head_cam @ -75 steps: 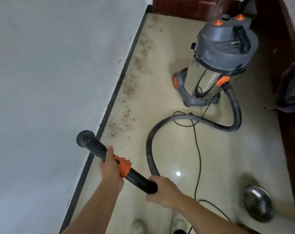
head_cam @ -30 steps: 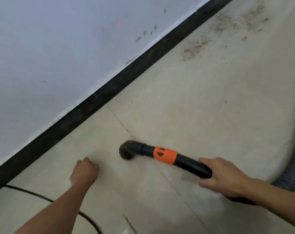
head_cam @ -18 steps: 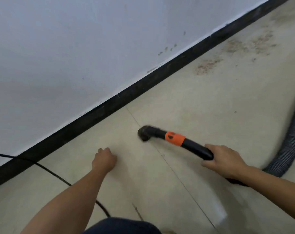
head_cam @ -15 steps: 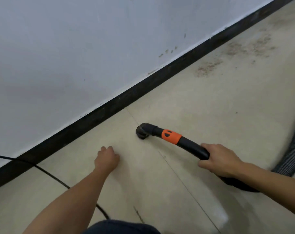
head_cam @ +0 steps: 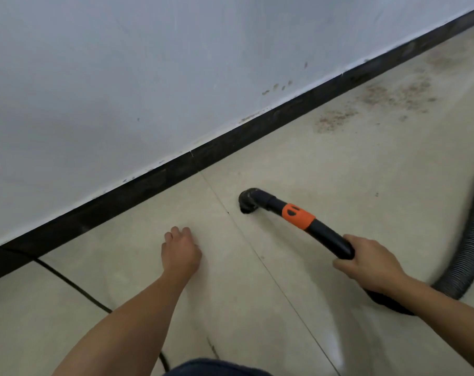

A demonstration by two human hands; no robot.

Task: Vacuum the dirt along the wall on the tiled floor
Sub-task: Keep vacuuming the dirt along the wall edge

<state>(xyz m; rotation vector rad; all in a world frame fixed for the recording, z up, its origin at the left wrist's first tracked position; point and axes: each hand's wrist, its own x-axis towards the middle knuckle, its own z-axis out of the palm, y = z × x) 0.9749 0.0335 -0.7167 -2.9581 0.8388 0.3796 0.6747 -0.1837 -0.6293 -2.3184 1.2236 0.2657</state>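
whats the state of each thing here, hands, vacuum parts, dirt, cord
right hand, grips the black vacuum wand
left hand, fingers curled, holds nothing, low by the floor
vacuum wand, nozzle down at the tile, short of the dirt
dirt, unvacuumed, scattered along the baseboard
hose, lying curved on the floor
power cord, slack across the floor

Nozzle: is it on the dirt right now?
No, the nozzle sits on clean tile, while the dirt lies farther along the wall.
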